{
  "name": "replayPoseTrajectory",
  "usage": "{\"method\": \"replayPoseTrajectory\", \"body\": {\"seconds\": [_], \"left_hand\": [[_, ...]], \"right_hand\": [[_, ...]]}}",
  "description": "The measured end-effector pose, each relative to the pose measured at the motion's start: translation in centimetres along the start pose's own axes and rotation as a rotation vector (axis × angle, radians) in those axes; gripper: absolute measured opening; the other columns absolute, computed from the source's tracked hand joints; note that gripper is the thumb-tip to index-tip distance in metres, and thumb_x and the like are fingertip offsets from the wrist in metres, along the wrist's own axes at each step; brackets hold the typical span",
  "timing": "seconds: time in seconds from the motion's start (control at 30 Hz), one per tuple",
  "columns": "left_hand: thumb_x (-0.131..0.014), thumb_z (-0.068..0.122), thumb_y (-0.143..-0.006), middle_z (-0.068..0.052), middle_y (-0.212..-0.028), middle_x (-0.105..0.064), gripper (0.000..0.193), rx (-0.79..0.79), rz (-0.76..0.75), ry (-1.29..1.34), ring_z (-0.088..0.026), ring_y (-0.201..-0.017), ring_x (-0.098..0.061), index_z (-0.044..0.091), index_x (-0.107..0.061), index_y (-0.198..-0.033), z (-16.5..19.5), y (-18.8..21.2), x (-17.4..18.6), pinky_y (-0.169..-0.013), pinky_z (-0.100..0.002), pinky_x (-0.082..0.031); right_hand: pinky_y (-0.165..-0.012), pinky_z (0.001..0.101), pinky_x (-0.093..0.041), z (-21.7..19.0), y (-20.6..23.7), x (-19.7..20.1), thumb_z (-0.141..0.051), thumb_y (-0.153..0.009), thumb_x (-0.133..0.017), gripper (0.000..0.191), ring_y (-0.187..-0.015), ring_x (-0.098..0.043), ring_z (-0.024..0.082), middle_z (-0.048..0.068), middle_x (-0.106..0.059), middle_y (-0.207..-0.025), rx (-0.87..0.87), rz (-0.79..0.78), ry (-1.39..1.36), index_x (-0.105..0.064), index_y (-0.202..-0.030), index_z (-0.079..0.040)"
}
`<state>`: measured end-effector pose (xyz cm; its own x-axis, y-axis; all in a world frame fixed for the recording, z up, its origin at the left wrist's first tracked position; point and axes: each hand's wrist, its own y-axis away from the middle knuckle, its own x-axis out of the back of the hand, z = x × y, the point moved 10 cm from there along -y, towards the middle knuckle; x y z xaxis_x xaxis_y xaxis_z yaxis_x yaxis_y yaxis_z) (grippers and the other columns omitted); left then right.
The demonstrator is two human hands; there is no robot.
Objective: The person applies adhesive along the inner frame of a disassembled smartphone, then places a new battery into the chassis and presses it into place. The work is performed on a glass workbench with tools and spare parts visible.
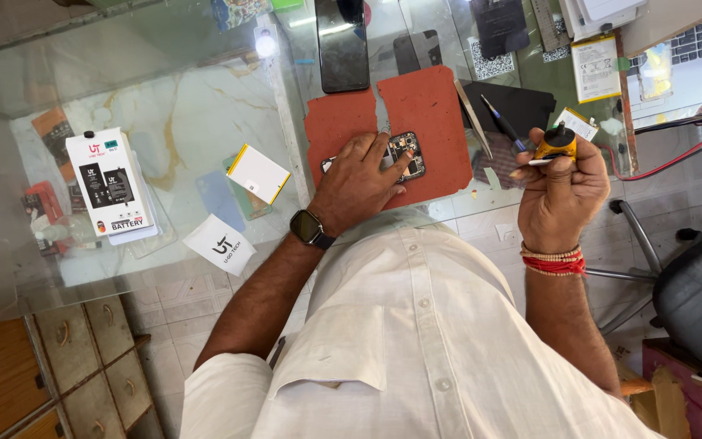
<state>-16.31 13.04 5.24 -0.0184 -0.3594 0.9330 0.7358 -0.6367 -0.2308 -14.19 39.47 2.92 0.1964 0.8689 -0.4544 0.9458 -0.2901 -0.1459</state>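
1. Your left hand (361, 177) lies flat with fingers spread, pressing on the opened phone (405, 154) – it holds the phone down without gripping it.
2. The phone sits back-off on the red mat (432, 110), at about 12 o'clock from your chest, on the glass counter (164, 122).
3. Your right hand (561, 191) is at 2 o'clock from the phone, fingers closed around a small yellow tool (556, 145) – well clear of the phone.
4. A blue-handled screwdriver (504, 123) lies just beyond that hand on a dark pad.
5. The work looks to be in the inner-repair stage; a next move would call for a firm hold on the phone and a steady tool tip.
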Motion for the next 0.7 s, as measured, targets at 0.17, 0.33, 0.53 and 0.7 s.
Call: {"method": "replayPoseTrajectory", "body": {"seconds": [0.17,0.33,0.53,0.7], "left_hand": [[-0.076,0.041,-0.09,-0.026,-0.131,-0.058,0.047,-0.072,-0.042,-0.101,-0.04,-0.12,-0.055,0.012,-0.07,-0.127,-0.1,-0.4,-0.1,-0.107,-0.054,-0.044],[-0.076,0.033,-0.091,-0.023,-0.133,-0.057,0.046,-0.005,0.128,0.125,-0.039,-0.119,-0.057,0.012,-0.069,-0.132,-1.2,-0.6,3.1,-0.1,-0.052,-0.047],[-0.061,0.035,-0.109,-0.021,-0.142,-0.058,0.045,0.198,0.441,1.363,-0.032,-0.126,-0.063,0.01,-0.057,-0.146,-4.2,0.4,4.0,-0.105,-0.048,-0.058],[-0.048,0.042,-0.115,-0.023,-0.138,-0.06,0.053,0.203,0.519,2.26,-0.031,-0.119,-0.066,0.007,-0.045,-0.154,-3.1,0.8,1.3,-0.104,-0.049,-0.057]], "right_hand": [[-0.076,0.0322,-0.065,0.0,-0.4,-0.8,-0.021,-0.11,-0.068,0.04,-0.094,-0.075,0.025,0.026,-0.07,-0.122,0.001,-0.01,-0.012,-0.055,-0.136,0.007],[-0.083,0.0327,-0.065,-0.2,-0.2,-1.5,-0.013,-0.111,-0.067,0.035,-0.095,-0.074,0.025,0.026,-0.07,-0.125,-0.01,0.034,-0.016,-0.056,-0.136,0.008],[-0.085,0.035,-0.064,-0.1,-0.3,-5.8,-0.003,-0.108,-0.068,0.027,-0.096,-0.074,0.023,0.021,-0.071,-0.123,-0.029,0.01,0.075,-0.059,-0.131,0.007],[-0.089,0.0297,-0.062,-1.2,-0.2,-12.7,0.004,-0.103,-0.071,0.026,-0.098,-0.072,0.016,0.015,-0.073,-0.114,0.043,-0.145,0.355,-0.066,-0.129,0.006]]}}
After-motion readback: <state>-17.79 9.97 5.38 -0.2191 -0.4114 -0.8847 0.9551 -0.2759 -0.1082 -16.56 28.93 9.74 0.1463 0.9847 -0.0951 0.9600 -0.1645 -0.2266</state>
